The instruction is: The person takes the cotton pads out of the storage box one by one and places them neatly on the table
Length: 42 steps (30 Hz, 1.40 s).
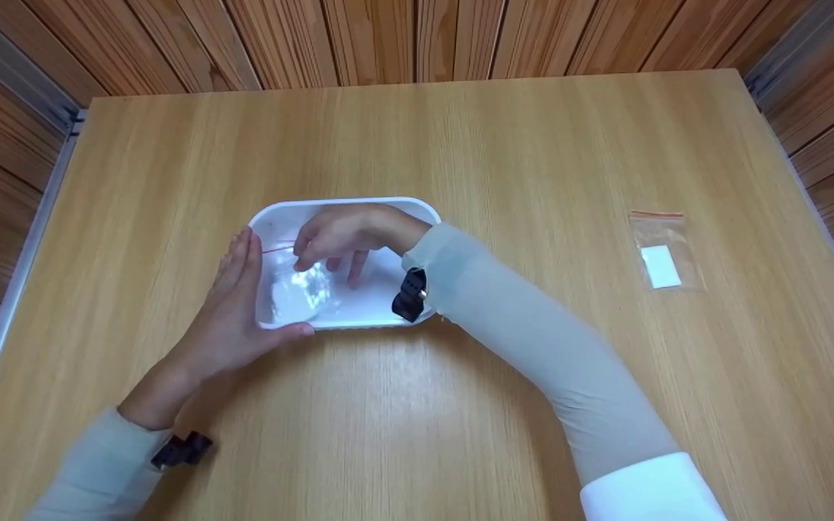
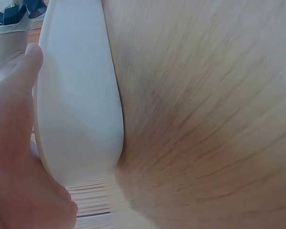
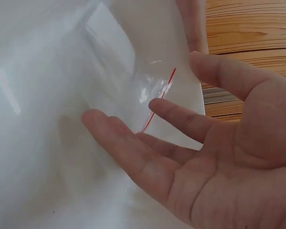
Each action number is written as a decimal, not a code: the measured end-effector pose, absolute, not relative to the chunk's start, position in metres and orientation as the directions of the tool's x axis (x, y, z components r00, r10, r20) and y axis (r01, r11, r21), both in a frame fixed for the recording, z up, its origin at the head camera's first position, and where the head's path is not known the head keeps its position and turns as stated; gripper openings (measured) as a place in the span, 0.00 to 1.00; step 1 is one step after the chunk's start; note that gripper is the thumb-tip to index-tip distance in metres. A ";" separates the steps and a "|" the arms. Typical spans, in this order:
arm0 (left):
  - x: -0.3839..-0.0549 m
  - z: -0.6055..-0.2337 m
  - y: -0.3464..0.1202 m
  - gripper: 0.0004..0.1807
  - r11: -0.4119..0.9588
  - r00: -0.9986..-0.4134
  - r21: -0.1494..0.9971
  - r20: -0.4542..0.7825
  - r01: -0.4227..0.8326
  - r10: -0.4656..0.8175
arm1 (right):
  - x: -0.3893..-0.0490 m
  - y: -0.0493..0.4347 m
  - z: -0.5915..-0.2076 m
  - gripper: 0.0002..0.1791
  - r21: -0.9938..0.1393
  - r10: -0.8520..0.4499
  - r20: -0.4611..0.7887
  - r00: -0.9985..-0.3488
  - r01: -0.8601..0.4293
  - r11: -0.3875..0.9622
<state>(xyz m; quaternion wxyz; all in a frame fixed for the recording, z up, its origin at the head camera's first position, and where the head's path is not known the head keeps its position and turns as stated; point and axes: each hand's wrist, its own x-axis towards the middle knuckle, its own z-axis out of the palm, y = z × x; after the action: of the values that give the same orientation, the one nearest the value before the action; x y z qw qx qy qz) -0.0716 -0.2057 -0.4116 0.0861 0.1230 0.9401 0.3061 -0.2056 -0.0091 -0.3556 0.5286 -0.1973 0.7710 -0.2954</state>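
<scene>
One left hand [image 1: 232,318] grips a white tub [image 1: 366,305]; the right hand [image 1: 341,233] hangs inside, fingers spread near a clear bag [image 1: 295,295].

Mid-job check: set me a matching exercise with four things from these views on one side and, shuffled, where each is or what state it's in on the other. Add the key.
Things
1. Left hand
2. White tray
3. Bag farthest right
4. Right hand

Places and states
A. Reaches in over the tray's right end
B. Lies on the table, apart from both hands
C. Touches the tray's left end from outside
D. Has a clear bag with a red line inside it

Pairs: 1-C, 2-D, 3-B, 4-A
</scene>
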 end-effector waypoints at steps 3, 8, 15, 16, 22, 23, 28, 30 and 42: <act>-0.072 -0.411 -0.206 0.75 0.781 -0.956 0.597 -0.076 0.185 0.285 | -0.205 -0.009 -0.355 0.27 -0.675 -0.625 -0.683 -0.377 0.000 0.737; -0.071 -0.412 -0.206 0.76 0.776 -0.953 0.591 -0.040 0.221 0.302 | -0.205 -0.009 -0.356 0.26 -0.698 -0.633 -0.668 -0.391 0.034 0.715; -0.071 -0.413 -0.206 0.76 0.779 -0.954 0.591 -0.052 0.208 0.295 | -0.203 -0.009 -0.358 0.27 -0.720 -0.642 -0.664 -0.383 0.097 0.687; -0.070 -0.413 -0.206 0.76 0.780 -0.955 0.593 -0.059 0.201 0.292 | -0.203 -0.009 -0.359 0.27 -0.724 -0.643 -0.661 -0.385 0.104 0.682; -0.071 -0.412 -0.205 0.75 0.783 -0.956 0.595 -0.082 0.181 0.283 | -0.201 -0.010 -0.357 0.29 -0.735 -0.635 -0.644 -0.426 0.115 0.668; -0.071 -0.412 -0.205 0.75 0.784 -0.956 0.595 -0.084 0.179 0.282 | -0.201 -0.010 -0.357 0.29 -0.735 -0.633 -0.641 -0.434 0.107 0.670; -0.072 -0.411 -0.205 0.75 0.786 -0.954 0.592 -0.090 0.179 0.285 | -0.200 -0.009 -0.356 0.25 -0.737 -0.633 -0.620 -0.464 0.070 0.672; -0.072 -0.411 -0.205 0.75 0.787 -0.954 0.591 -0.094 0.177 0.285 | -0.200 -0.009 -0.357 0.23 -0.739 -0.634 -0.617 -0.467 0.069 0.670; -0.072 -0.412 -0.206 0.76 0.782 -0.953 0.591 -0.069 0.201 0.296 | -0.196 -0.009 -0.357 0.23 -0.769 -0.623 -0.630 -0.463 0.258 0.585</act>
<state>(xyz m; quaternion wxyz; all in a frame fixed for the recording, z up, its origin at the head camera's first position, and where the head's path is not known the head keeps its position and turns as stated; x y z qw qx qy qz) -0.0721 -0.2062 -0.4122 0.0791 0.1321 0.9405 0.3028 -0.1964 -0.0093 -0.3567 0.5031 -0.1243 0.7346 -0.4380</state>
